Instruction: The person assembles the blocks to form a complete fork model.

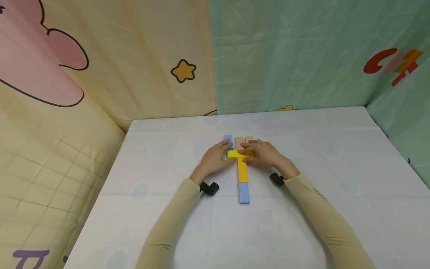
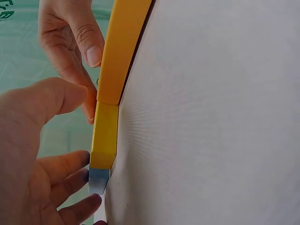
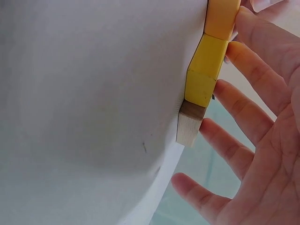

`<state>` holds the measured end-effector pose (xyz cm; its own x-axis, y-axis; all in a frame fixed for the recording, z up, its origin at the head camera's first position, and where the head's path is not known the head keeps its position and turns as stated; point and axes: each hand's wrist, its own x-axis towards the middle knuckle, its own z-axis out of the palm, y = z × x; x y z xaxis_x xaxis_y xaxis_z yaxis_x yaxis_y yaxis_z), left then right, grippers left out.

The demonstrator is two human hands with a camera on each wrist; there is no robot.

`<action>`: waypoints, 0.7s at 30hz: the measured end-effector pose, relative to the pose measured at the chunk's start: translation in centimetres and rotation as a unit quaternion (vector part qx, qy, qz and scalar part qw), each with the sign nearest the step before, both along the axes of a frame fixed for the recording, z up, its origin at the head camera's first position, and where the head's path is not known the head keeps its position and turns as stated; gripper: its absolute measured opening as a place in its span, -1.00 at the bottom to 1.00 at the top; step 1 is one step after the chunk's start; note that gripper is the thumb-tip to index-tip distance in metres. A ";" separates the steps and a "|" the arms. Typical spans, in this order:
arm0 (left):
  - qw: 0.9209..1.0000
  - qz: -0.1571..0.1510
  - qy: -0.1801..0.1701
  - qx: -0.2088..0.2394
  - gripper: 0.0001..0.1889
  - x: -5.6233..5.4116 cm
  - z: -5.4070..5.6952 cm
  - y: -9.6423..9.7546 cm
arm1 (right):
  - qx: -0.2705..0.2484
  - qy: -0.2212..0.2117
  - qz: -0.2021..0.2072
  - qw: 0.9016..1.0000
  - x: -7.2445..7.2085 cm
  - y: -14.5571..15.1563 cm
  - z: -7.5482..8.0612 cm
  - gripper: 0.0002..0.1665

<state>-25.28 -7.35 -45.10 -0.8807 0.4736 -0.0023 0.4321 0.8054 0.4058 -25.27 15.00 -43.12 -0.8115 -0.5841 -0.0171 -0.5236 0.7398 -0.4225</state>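
Flat blocks lie together on the white table. A yellow block lies crosswise, with an orange block and a light blue block in line on its near side. Beyond it are another blue block and two wooden blocks. My left hand rests at the yellow block's left end; its fingers touch the block edges in the left wrist view. My right hand lies over the right end, fingers spread. In the right wrist view, its fingertips touch the yellow block and wooden block.
Patterned curtains stand behind the table and along its sides. A black wrist-worn piece sits at the left wrist, and another black piece at the right.
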 end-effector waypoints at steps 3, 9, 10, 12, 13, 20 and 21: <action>1.000 -0.007 0.001 -0.002 -0.29 0.0 0.0 0.0 | 0.002 0.000 0.000 1.000 0.0 0.0 0.0 -0.46; 1.000 -0.010 -0.005 0.008 -0.30 0.2 0.0 -0.1 | 0.002 -0.001 0.002 1.000 0.0 -0.1 0.1 -0.46; 1.000 -0.010 -0.008 0.010 -0.30 0.2 0.0 -0.1 | 0.002 -0.001 0.002 1.000 0.1 -0.1 0.2 -0.46; 1.000 -0.010 -0.012 0.016 -0.31 0.2 0.1 -0.2 | 0.004 0.000 0.002 1.000 0.1 -0.1 0.2 -0.46; 1.000 -0.011 -0.013 0.019 -0.31 0.2 0.1 -0.2 | 0.004 -0.001 0.002 1.000 0.1 0.0 0.2 -0.46; 0.999 -0.016 -0.022 0.032 -0.32 0.2 0.0 -0.4 | 0.004 -0.003 0.002 1.000 -0.1 0.1 0.0 -0.46; 0.999 -0.018 -0.022 0.033 -0.33 0.2 -0.1 -0.4 | 0.003 -0.003 0.001 1.000 0.0 0.0 0.0 -0.46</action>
<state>-25.09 -7.75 -45.16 -0.8633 0.5046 -0.0088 0.4397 0.7607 0.4774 -25.32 15.05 -43.10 -0.8098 -0.5861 -0.0268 -0.5226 0.7414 -0.4210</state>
